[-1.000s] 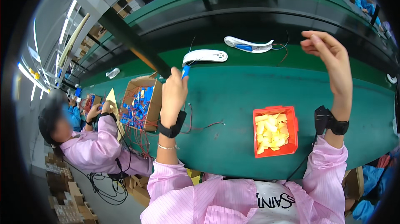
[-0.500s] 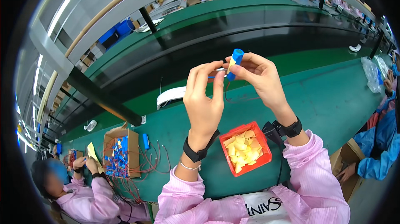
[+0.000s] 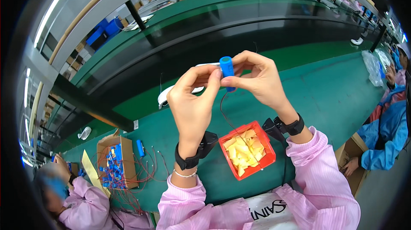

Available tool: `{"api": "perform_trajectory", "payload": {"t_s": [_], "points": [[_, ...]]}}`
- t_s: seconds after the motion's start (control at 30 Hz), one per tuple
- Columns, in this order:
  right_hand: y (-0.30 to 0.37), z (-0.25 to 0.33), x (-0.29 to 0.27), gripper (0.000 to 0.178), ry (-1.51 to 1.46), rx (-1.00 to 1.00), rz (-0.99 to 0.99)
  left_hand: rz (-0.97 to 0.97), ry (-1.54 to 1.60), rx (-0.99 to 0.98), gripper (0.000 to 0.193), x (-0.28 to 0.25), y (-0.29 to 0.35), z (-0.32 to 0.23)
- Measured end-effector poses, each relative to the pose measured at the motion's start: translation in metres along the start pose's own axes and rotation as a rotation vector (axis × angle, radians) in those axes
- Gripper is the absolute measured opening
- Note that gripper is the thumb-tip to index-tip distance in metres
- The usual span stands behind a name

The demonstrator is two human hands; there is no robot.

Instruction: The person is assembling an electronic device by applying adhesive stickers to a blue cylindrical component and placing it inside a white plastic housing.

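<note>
Over the green workbench, a blue cylindrical battery (image 3: 226, 68) stands nearly upright between both hands, a dark red wire hanging from its lower end. My right hand (image 3: 262, 80) is closed on it, the thumb across its lower front and the fingers behind. My left hand (image 3: 190, 95) pinches at the battery's left side with thumb and fingertips; whether something thin lies under them is hidden. Below the hands sits a red plastic bin (image 3: 269, 160) filled with small pale-yellow paper pieces (image 3: 245, 151). Black straps with dark devices circle both wrists.
A cardboard box (image 3: 129, 161) of wired blue batteries stands left, with a loose battery (image 3: 140, 148) and tangled red wires beside it. A co-worker (image 3: 85, 200) sits at lower left. Another person's blue sleeve (image 3: 385, 142) is at right, near clear plastic bags (image 3: 371, 68). A dark conveyor runs beyond.
The battery has turned from tilted to nearly upright, and its yellow patch no longer shows. My left fingers have closed in against its side. The view has shifted slightly.
</note>
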State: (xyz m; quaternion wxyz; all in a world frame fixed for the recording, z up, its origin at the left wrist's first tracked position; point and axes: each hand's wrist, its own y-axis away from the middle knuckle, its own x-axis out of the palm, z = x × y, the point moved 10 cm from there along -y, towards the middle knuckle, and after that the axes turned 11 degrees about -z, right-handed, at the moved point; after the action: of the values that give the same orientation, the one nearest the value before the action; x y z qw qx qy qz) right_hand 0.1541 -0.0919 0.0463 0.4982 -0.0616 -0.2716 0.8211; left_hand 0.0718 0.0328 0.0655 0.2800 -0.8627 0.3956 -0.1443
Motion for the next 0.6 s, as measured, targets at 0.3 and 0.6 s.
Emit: {"api": "perform_trajectory", "payload": {"t_s": [0.3,0.6], "points": [[-0.002,-0.014,0.029,0.035,-0.003,0.067,0.143,0.095,-0.088,-0.158,0.007,-0.019,-0.003,0.012],[0.007,-0.005,-0.004,0.032,-0.280,0.013,0.066,0.141,0.313,-0.323,0.022,0.026,0.013,0.017]]}}
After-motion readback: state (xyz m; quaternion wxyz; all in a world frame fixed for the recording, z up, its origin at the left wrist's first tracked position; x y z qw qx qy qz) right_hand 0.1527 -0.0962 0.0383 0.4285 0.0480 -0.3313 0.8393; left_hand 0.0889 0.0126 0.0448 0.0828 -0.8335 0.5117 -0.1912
